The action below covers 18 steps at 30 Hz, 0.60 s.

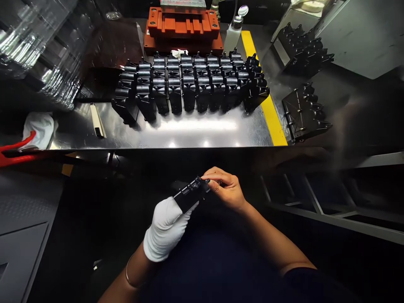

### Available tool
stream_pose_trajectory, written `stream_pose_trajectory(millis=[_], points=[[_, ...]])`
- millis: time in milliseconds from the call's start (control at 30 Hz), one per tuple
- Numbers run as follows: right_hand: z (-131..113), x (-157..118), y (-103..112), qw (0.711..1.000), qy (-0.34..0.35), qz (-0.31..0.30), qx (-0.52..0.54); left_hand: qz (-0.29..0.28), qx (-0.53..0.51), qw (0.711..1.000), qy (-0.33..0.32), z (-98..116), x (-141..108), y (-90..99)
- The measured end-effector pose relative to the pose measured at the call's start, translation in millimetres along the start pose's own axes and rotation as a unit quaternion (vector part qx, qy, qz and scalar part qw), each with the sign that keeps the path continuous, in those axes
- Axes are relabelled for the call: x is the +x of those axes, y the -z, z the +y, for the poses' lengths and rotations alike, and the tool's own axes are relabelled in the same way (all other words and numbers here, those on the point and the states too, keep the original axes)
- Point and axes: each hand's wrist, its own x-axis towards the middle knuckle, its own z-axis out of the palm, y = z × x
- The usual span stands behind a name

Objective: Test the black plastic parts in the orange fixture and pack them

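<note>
My left hand (167, 227), in a white glove, is wrapped round the lower end of a black moulded plastic part (190, 195). The part is tilted, its far end up and to the right, in front of the bench edge. My right hand (225, 187), bare, pinches that far end between thumb and fingers. Its fingertips partly hide the corner they touch. On the bench beyond stand rows of similar black plastic parts (189, 84), packed side by side.
An orange fixture block (183, 25) stands behind the rows, beside a white pump bottle (233, 35). Yellow tape (273, 120) crosses the metal bench (189, 134). More black parts (304, 113) sit at the right. A cream-handled tool (97, 120) and white cloth (38, 128) lie at the left.
</note>
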Motion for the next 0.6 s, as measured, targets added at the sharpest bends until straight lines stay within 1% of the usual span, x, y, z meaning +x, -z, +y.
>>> stream_pose_trajectory(millis=[67, 200, 300, 367, 433, 500, 533, 567, 600], points=[[3, 1, 1, 1.0, -0.005, 0.005, 0.008, -0.009, 0.0, 1.0, 0.003, -3, 1, -1.3], [7, 2, 4, 0.999, -0.032, 0.007, -0.002, -0.01, -0.013, 0.999, 0.041, -3, 4, -5.7], [12, 3, 7, 0.999, -0.049, 0.01, 0.0, -0.005, -0.036, 0.995, 0.088, -1, 7, -7.5], [17, 2, 8, 0.998, -0.065, 0.003, 0.007, 0.005, -0.069, 0.986, 0.15, 0, 9, -6.9], [23, -2, 9, 0.995, -0.092, -0.041, 0.006, 0.04, -0.121, 0.962, 0.243, 0, 12, -5.0], [29, -8, 10, 0.987, -0.11, -0.115, -0.022, 0.083, -0.189, 0.918, 0.339, -2, 18, -2.8], [31, -11, 11, 0.981, -0.112, -0.148, -0.048, 0.097, -0.221, 0.895, 0.375, -2, 22, -1.9], [33, -14, 12, 0.977, -0.108, -0.169, -0.079, 0.101, -0.249, 0.876, 0.402, -2, 26, -1.1], [34, -17, 14, 0.973, -0.099, -0.177, -0.111, 0.092, -0.273, 0.861, 0.419, -2, 31, -0.4]])
